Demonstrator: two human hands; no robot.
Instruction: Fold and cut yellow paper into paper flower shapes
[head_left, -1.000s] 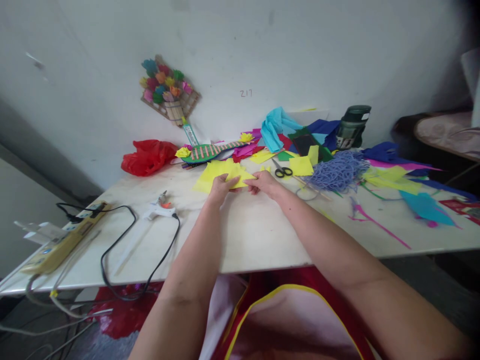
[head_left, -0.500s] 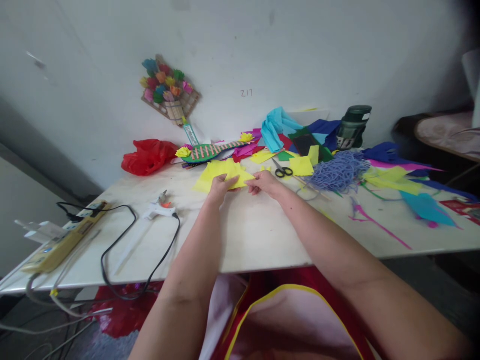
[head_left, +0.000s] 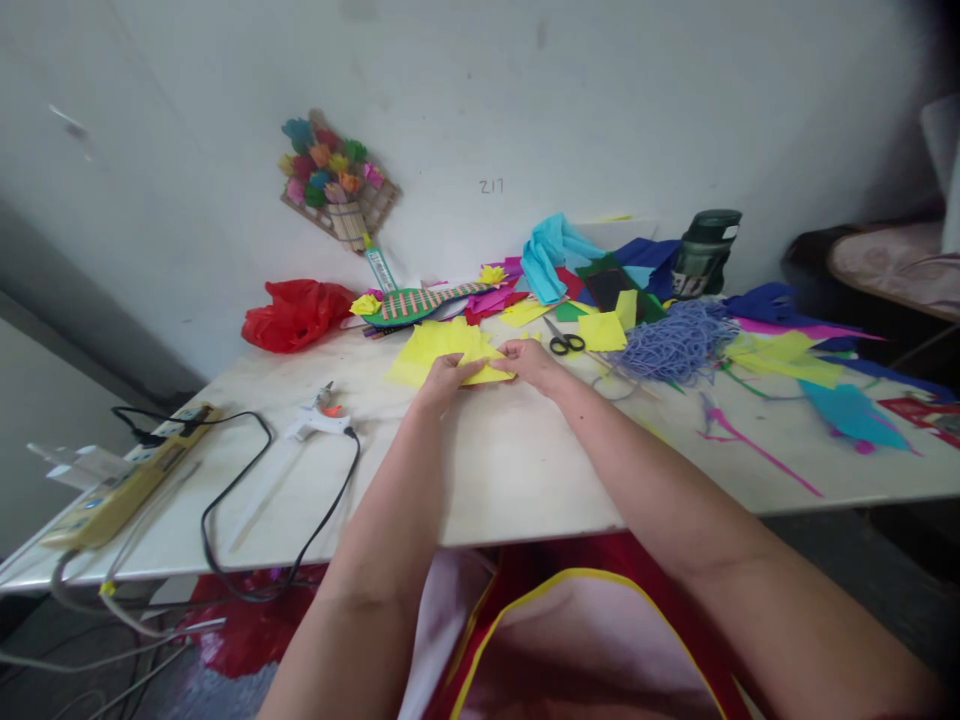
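A sheet of yellow crepe-like paper lies at mid-table, its near edge held up in my two hands. My left hand pinches that edge, thumb on top. Close beside it, my right hand pinches the right part of the same edge, fingers curled beneath. Some fingertips are hidden by the paper. Just right of my right hand rest scissors with black handles. Behind the sheet lies a green guitar-shaped piece with a woven pattern and yellow paper flowers.
On the left are a white glue gun with its cable and a power strip. A red plastic bag sits behind. Rightward are purple yarn, a dark bottle and coloured paper scraps. A paper-flower basket leans against the wall.
My fingers have shifted slightly along the yellow paper's near edge, and the left thumb now points more to the right. Everything else on the table stays in place.
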